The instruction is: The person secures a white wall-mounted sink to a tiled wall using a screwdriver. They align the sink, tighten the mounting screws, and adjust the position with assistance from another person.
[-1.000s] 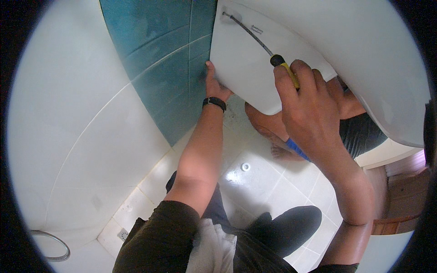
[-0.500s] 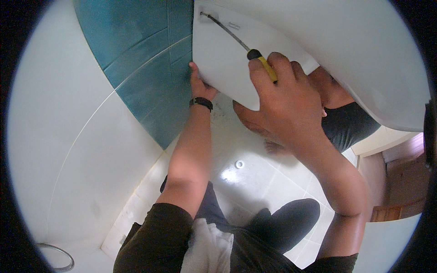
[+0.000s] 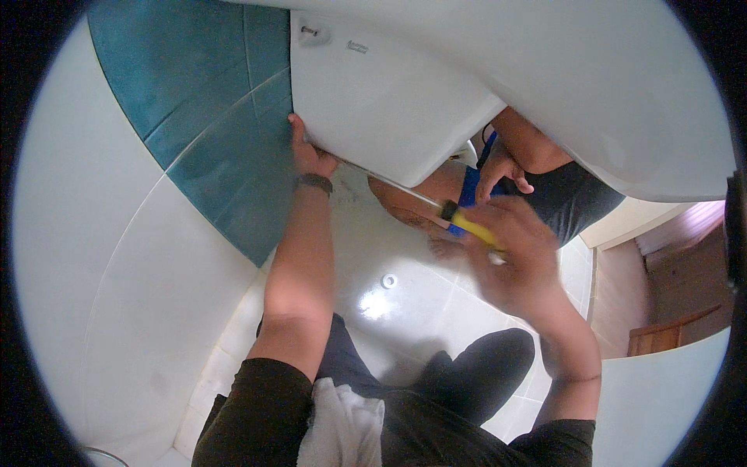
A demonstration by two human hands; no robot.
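Observation:
My right hand (image 3: 513,253), somewhat blurred, is closed around the yellow-and-black handle of a screwdriver (image 3: 469,224). Its long metal shaft points up and left, with the tip near my left wrist. My left hand (image 3: 313,158) grips the lower left edge of a white ceramic basin pedestal (image 3: 381,101) beside the teal tiles. The thumb is raised along the edge; the other fingers are mostly hidden. A screw (image 3: 309,31) sticks out of a recess in the pedestal's upper left corner, apart from the screwdriver.
The white wash basin (image 3: 622,93) overhangs at upper right. Another person's hand (image 3: 504,173) and bent leg are behind the pedestal. Teal tiles (image 3: 194,101) cover the wall at left. A small white ring (image 3: 389,281) lies on the pale floor (image 3: 416,311).
The screwdriver has come off the screw, and my right hand has moved it down and right. My left hand keeps its hold. The other person's hand now shows more.

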